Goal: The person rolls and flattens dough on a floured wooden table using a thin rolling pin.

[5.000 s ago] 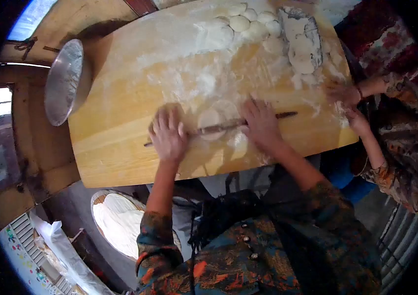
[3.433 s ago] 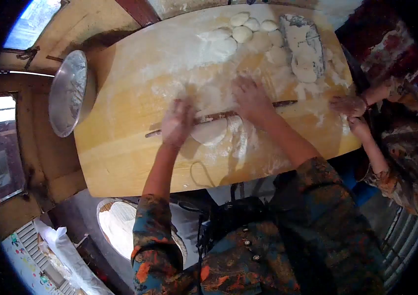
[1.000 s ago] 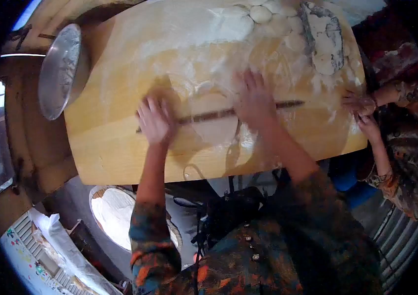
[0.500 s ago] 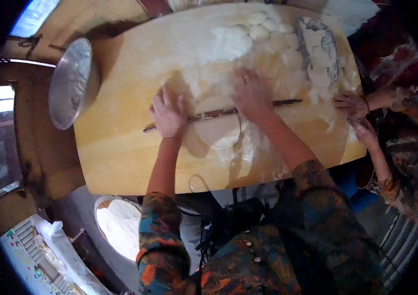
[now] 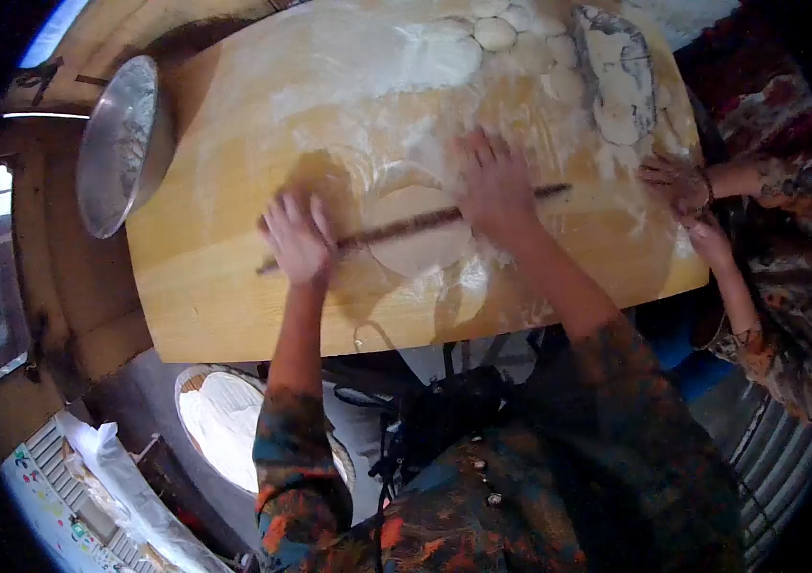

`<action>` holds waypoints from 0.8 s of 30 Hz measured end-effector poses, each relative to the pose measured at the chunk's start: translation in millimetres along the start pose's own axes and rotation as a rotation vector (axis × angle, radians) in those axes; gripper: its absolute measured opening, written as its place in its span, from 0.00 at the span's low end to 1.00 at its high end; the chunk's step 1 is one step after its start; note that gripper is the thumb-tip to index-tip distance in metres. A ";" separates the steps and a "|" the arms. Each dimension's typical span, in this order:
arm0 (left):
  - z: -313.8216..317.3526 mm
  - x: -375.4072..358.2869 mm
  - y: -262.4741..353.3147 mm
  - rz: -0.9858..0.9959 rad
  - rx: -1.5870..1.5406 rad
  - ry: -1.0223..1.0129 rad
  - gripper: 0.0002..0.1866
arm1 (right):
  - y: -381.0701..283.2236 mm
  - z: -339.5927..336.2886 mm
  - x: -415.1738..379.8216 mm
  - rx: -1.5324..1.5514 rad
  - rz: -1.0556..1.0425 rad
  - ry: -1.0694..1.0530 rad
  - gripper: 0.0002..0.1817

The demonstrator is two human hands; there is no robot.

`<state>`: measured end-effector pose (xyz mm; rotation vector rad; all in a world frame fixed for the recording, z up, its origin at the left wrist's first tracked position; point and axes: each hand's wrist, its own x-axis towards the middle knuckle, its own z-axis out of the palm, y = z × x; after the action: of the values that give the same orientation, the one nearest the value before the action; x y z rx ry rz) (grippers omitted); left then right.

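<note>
A dark, thin rolling pin point(image 5: 396, 227) lies slantwise across a flat round of dough point(image 5: 422, 253) on the floured wooden board point(image 5: 224, 286). My left hand point(image 5: 299, 234) rests on the pin's left part, palm down with its fingers spread. Toward the pin's other end lies my right hand point(image 5: 495, 186), its fingers stretched forward and somewhat blurred. The dough shows between my two hands, partly under the pin.
A metal bowl point(image 5: 119, 148) stands tilted at the board's left. Dough rounds point(image 5: 495, 34) and a long floured dough piece point(image 5: 619, 81) lie at the back right. Another person's hands point(image 5: 688, 196) are at the right edge. A basket with white contents point(image 5: 224, 420) sits below.
My left hand has shifted left and slightly away from my right hand. The pin has moved slightly left. The whole view has shifted slightly, with the board higher in the frame.
</note>
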<state>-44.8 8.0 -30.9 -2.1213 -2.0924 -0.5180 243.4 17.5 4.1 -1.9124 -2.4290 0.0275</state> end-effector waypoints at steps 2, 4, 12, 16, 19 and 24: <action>8.0 34.3 -0.2 -0.044 -0.025 -0.030 0.22 | 1.0 5.3 26.1 0.015 0.062 0.111 0.38; -1.1 44.3 9.2 -0.030 -0.037 -0.067 0.25 | 7.5 7.7 33.3 0.016 0.093 0.155 0.39; -40.2 -55.6 27.5 0.105 -0.040 -0.282 0.31 | 6.2 -2.9 -68.8 0.137 -0.077 -0.191 0.41; -3.7 30.9 25.4 0.020 -0.095 -0.052 0.30 | 15.6 -1.9 23.6 0.225 0.060 0.195 0.32; -6.5 16.2 26.8 0.039 -0.142 -0.154 0.29 | 61.3 -26.4 36.5 0.294 0.019 0.273 0.26; -33.6 -49.6 23.9 -0.033 -0.211 -0.137 0.24 | 208.5 -40.9 33.8 0.186 0.435 0.562 0.21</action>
<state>-25.9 -50.6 -11.7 -2.2987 -2.2389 -0.6409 440.0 98.6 36.6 -1.9827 -1.5816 -0.2261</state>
